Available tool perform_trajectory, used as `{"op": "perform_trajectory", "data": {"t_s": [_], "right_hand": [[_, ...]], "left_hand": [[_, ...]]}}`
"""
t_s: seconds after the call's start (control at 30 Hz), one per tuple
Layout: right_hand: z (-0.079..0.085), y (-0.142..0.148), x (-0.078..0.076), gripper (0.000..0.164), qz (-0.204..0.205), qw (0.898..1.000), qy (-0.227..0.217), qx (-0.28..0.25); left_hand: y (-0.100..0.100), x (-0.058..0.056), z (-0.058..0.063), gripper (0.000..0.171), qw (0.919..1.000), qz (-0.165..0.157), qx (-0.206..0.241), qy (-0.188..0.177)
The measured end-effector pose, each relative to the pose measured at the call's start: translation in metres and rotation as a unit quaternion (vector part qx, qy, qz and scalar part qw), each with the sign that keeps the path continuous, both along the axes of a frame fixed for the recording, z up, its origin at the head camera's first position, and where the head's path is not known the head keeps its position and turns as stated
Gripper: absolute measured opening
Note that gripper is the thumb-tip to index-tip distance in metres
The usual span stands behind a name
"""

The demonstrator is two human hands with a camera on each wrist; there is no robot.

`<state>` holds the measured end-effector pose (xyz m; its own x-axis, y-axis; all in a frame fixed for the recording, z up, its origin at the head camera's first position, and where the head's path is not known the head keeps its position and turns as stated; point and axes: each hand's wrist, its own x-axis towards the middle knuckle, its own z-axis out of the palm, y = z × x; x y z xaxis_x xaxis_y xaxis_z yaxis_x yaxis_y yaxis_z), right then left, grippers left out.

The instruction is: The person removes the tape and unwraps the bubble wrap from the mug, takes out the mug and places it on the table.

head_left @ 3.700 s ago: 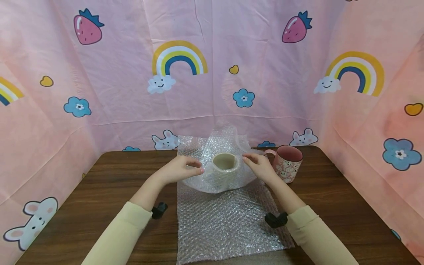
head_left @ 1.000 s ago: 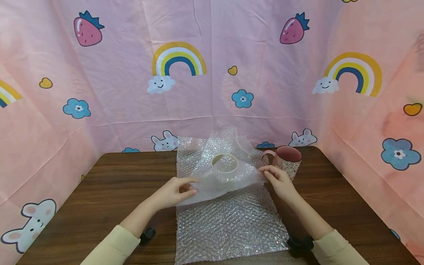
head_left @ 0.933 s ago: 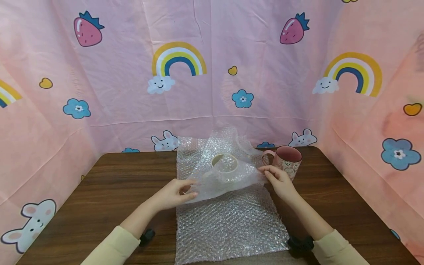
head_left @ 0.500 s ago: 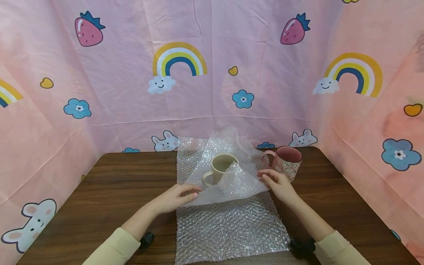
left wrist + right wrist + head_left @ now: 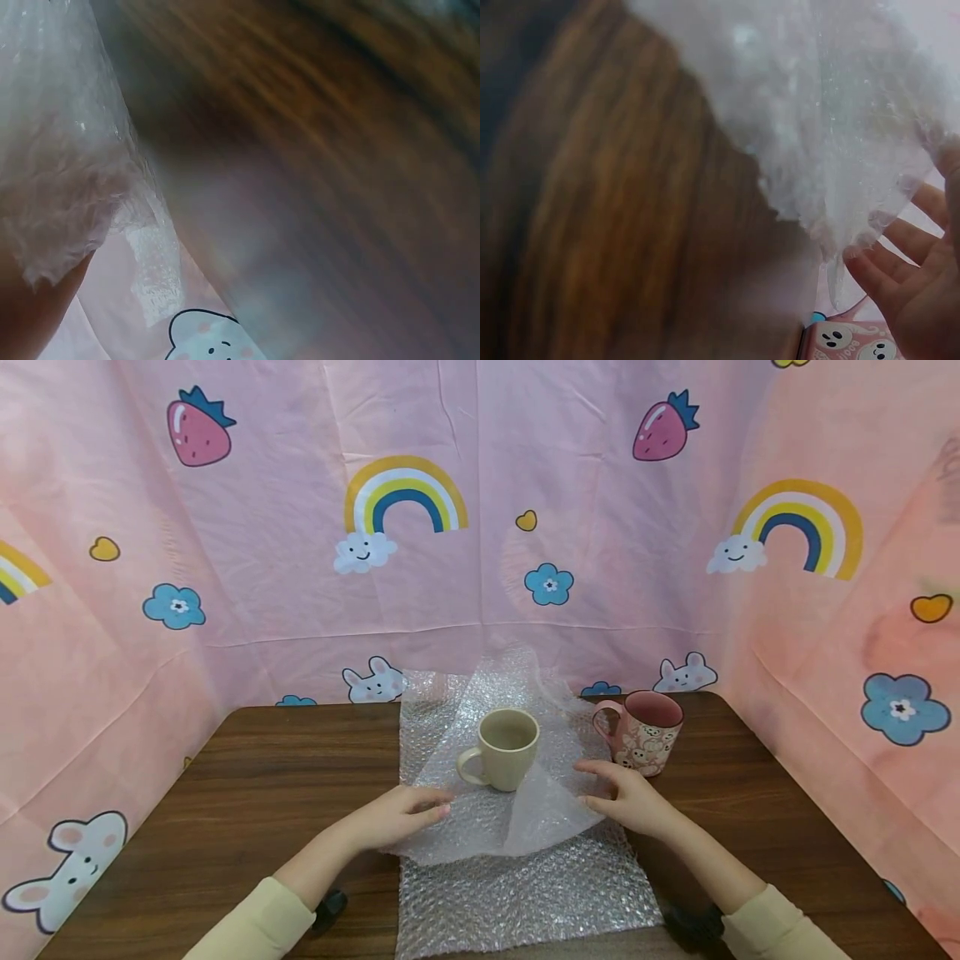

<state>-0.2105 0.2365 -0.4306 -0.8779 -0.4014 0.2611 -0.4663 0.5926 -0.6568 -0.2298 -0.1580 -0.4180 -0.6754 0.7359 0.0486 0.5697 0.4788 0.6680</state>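
Observation:
A cream mug [image 5: 510, 760] stands upright, uncovered, its handle to the left. Under it lies a sheet of bubble wrap [image 5: 468, 831], whose near flap is folded open towards the person. My left hand [image 5: 393, 818] is at this flap's left edge, thumb apart from the fingers. At the right edge is my right hand [image 5: 637, 800], its fingers spread and fairly straight. In the right wrist view, those fingertips [image 5: 853, 253] touch the wrap [image 5: 780, 90]. The left wrist view shows wrap [image 5: 67, 97] covering part of the left hand [image 5: 34, 315].
A second sheet of bubble wrap [image 5: 525, 906] lies flat beneath, reaching the table's near edge. Right of the cream mug, close behind my right hand, stands a pink patterned mug [image 5: 648, 739]. The brown wooden table [image 5: 300, 752] is bounded by a pink printed cloth [image 5: 480, 585].
The wrap flap that covered the cream mug has come down off it towards the person, baring the mug and its handle. Both hands have moved nearer the person, and the right hand's fingers have spread.

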Motion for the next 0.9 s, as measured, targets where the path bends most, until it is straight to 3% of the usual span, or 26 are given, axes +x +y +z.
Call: {"op": "perform_trajectory", "data": {"t_s": [0.27,0.5,0.9], "right_hand": [[0.002,0.000,0.003,0.060,0.038,0.998,0.000,0.052],[0.000,0.001,0.004,0.075,0.065,0.993,-0.016,0.102],[0.001,0.001,0.005,0.086,0.062,0.979,-0.036,0.191]], "left_hand": [[0.002,0.002,-0.004,0.064,0.9982,0.015,-0.058,-0.005],[0.003,0.003,-0.007,0.076,0.9943,0.020,-0.104,0.012],[0.009,0.000,-0.010,0.089,0.9856,0.025,-0.166,0.017]]}}
